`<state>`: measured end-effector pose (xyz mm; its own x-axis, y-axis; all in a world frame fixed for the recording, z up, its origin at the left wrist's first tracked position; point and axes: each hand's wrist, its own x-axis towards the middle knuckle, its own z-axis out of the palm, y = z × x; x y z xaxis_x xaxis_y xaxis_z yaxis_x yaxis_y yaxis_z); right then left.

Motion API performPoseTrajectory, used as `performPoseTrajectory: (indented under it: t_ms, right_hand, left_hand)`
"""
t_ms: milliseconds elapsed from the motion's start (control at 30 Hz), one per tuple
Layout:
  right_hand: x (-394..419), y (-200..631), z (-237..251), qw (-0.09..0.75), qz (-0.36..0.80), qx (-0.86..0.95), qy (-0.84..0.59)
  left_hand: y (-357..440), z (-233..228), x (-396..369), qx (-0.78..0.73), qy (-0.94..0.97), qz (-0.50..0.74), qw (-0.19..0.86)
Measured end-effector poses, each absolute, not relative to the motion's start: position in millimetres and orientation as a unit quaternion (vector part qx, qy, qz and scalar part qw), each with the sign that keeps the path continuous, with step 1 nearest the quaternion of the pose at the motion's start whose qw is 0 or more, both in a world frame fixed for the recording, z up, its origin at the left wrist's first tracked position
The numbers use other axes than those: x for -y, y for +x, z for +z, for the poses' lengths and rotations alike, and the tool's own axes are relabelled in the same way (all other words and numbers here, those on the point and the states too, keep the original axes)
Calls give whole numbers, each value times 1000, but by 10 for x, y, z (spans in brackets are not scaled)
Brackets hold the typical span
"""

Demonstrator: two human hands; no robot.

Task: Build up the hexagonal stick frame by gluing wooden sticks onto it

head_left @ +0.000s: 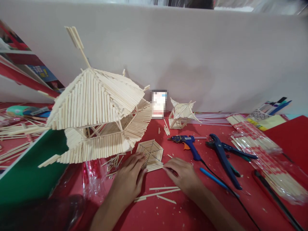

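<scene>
Resting flat, the hexagonal stick panel [151, 154] lies between both hands' spread fingers [141, 160], touching its edges.

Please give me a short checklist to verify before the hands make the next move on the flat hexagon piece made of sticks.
1. Left hand steadies the hexagon piece: ok, its fingers lie on the left edge.
2. Right hand at the piece: ok, fingertips at the lower right corner.
3. Piece lies flat on the red table: ok.
4. Loose sticks within reach: ok, just in front of the hands.
5. Glue gun clear of the hands: ok, it lies to the right.
6. Glue gun hot: cannot tell.
</scene>
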<state>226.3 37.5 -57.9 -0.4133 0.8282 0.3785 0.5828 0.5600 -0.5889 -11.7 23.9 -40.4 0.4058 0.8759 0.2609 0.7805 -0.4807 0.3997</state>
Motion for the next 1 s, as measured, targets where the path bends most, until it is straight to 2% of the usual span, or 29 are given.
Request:
performPoseTrajectory:
  t_ms: [433, 1000]
  right_hand:
    - [-343, 2261, -635, 329, 211, 801, -453]
    - [-406, 2216, -604, 320, 290, 767, -474]
  left_hand:
    - [-178, -284, -230, -487, 839, 203, 133]
    - [-186, -405, -276, -483, 853, 185, 75]
